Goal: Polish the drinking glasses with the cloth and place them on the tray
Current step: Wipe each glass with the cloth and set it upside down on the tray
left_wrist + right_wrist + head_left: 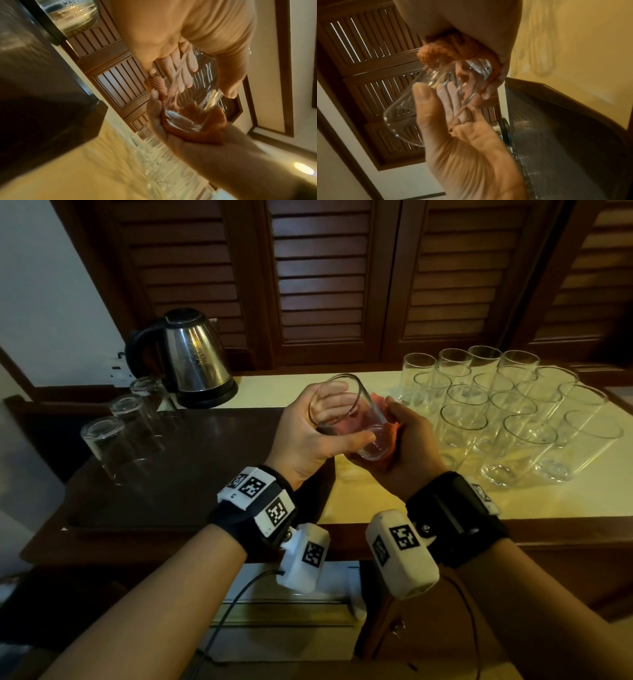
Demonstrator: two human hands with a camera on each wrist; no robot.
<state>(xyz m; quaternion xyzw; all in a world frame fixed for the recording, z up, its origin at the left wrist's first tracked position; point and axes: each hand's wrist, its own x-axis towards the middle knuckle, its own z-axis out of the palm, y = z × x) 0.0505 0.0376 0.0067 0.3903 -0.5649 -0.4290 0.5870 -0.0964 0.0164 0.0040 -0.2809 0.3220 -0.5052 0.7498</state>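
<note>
My left hand (305,436) grips a clear drinking glass (342,405) round its wall, tilted with the mouth up and away. The thumb lies across the near side. My right hand (411,446) cups the glass's base with an orange knitted cloth (392,436) pressed against it. In the left wrist view the cloth (214,128) wraps under the base of the glass (181,121). From the right wrist, the cloth (440,52) covers the bottom of the glass (402,108). A dark brown tray (205,467) lies to the left, with three glasses (102,440) standing upside down on it.
Several upright clear glasses (507,405) crowd the pale counter (376,501) on the right. A steel kettle (191,357) with a black handle stands behind the tray. Dark louvred doors (325,285) close off the back.
</note>
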